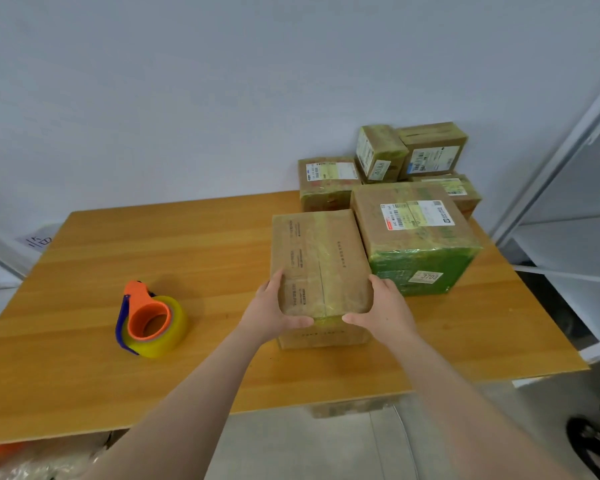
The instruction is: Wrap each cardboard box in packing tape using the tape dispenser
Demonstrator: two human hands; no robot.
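Note:
A brown cardboard box (321, 258) with a strip of tape down its top lies on the wooden table (118, 244), near the middle. My left hand (274, 311) grips its near left corner and my right hand (383, 306) grips its near right corner, thumbs on the front edge. The tape dispenser (149, 320), orange and blue with a yellowish roll, lies on the table to the left, apart from both hands.
A larger box (413, 233) with green sides and a white label touches the held box on its right. Several smaller taped boxes (381, 157) are stacked behind it against the wall. A white shelf frame (568, 202) stands at the right.

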